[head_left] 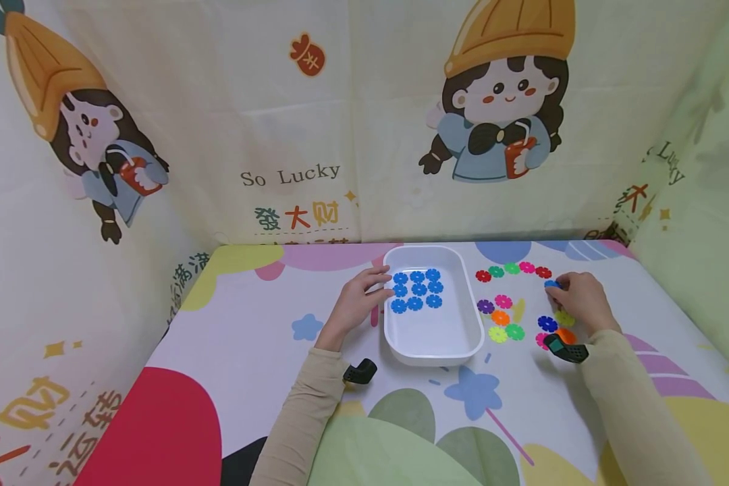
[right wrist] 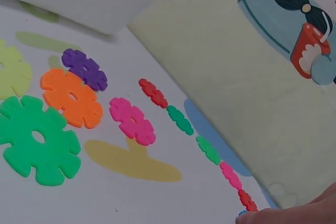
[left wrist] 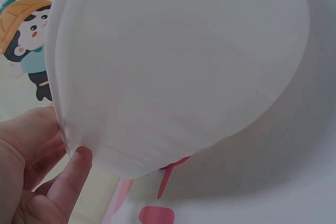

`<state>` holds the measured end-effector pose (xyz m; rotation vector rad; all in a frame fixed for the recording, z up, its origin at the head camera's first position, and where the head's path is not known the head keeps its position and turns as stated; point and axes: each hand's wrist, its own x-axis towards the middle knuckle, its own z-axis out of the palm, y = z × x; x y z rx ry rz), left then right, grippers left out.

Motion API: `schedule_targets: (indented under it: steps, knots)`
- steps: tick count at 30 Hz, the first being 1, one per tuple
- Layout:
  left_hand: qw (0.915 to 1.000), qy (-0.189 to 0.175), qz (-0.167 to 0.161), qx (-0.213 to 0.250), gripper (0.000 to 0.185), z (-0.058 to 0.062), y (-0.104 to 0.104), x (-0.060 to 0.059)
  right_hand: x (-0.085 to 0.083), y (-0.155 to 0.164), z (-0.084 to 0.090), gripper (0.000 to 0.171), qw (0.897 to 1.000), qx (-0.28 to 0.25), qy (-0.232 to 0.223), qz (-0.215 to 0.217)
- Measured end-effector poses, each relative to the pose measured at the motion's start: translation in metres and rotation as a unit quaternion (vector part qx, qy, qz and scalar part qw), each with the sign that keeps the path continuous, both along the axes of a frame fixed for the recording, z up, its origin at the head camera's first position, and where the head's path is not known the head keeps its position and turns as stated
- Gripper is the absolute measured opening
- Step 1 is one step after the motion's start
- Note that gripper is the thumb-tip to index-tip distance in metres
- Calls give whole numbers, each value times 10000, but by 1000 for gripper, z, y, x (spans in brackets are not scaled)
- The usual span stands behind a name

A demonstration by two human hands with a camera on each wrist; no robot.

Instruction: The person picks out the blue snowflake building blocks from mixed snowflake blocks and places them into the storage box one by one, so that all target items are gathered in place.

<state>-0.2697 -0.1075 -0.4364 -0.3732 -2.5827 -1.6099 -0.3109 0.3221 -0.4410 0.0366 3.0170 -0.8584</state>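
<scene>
Left hand (head_left: 355, 302) rested relaxed against the white tray's (head_left: 401, 344) left rim. Right hand (head_left: 582, 301) pinched a blue snowflake disc (head_left: 551, 284) near the table's (head_left: 231, 337) far right corner, well apart from the tray.

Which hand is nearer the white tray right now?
Left. The left hand touches the white tray at its left rim; the right hand is off to the tray's right, among the loose coloured discs.

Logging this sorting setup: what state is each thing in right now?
Tray: upright on the table, holding only blue discs, lying flat.
Left hand: fingers resting on the tray's left rim.
Right hand: pinching a blue disc.
Other discs: mixed colours, flat on the table, outside the tray.
</scene>
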Motion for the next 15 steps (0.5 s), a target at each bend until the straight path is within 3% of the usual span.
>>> schedule_targets:
  steps: [15]
  knots:
    - [10000, -66, -3, -30, 38, 0, 0, 1, -4, -6, 0, 46, 9996, 159, -152, -177]
